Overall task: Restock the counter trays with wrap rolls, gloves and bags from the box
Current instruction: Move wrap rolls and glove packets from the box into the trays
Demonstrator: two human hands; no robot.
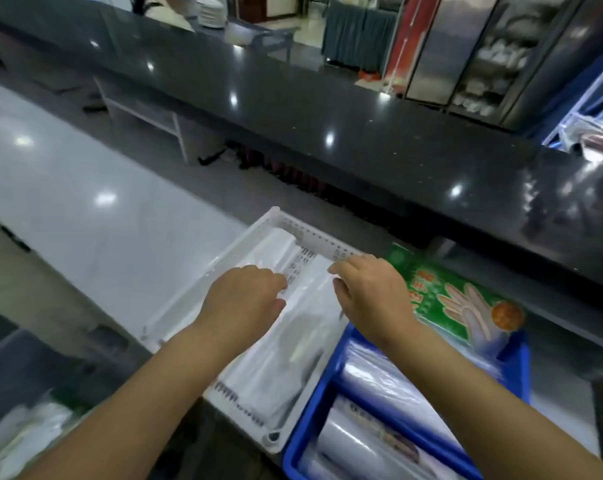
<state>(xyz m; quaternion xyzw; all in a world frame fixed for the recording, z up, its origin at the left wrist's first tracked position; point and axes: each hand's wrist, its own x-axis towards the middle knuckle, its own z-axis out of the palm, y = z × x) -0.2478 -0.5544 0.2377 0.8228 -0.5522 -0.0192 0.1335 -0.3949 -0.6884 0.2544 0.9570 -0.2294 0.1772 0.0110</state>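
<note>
- White perforated tray (314, 235) sits on the counter, touching the blue tray (518, 365) that holds wrap rolls (390, 379) and a glove pack (466, 306).
- Clear bags (279, 368) lie flat in the white tray, probably being squared.
- Left hand (244, 299): fingers bent onto the bags; grip cannot tell.
- Right hand (372, 296): pinches a bag edge.

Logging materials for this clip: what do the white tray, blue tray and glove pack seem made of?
White tray: probably moulded plastic, matte, with perforated walls. Blue tray: likely plastic too, smooth shiny rim. Glove pack: thin printed plastic film, glossy sheen.
</note>
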